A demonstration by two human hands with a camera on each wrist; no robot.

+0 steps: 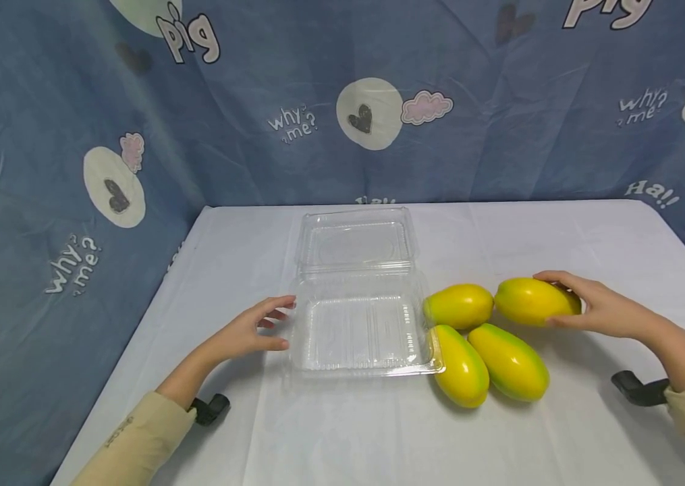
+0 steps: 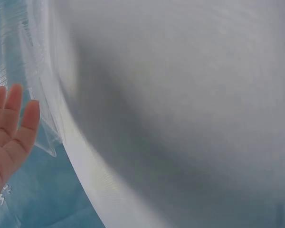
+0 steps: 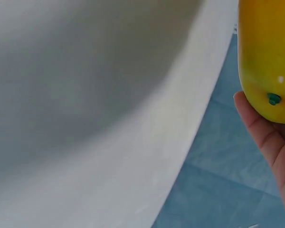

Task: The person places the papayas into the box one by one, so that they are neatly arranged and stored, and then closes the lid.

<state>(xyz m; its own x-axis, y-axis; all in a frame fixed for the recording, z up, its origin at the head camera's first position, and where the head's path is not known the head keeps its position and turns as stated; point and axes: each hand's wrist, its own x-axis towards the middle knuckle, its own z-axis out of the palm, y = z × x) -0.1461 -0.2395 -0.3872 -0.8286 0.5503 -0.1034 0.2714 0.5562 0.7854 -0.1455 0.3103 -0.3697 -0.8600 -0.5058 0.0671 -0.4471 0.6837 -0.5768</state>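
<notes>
At the right, my right hand (image 1: 606,307) grips the end of a yellow-green mango (image 1: 533,301), thumb on the near side and fingers on the far side. In the right wrist view, a small green stem stub shows on this mango (image 3: 270,61) close to the palm. My left hand (image 1: 254,329) has its fingers extended, loosely bent, by the left edge of a clear plastic clamshell box (image 1: 357,331). The box lies with its lid (image 1: 357,241) folded back. In the left wrist view, the fingers (image 2: 12,111) appear beside the clear plastic, contact unclear.
Three more mangoes lie right of the box: one behind (image 1: 459,306), one against its front right corner (image 1: 462,368), and one beside that (image 1: 509,362). A white cloth covers the table (image 1: 342,432). A blue printed curtain (image 1: 257,81) hangs behind and at the sides.
</notes>
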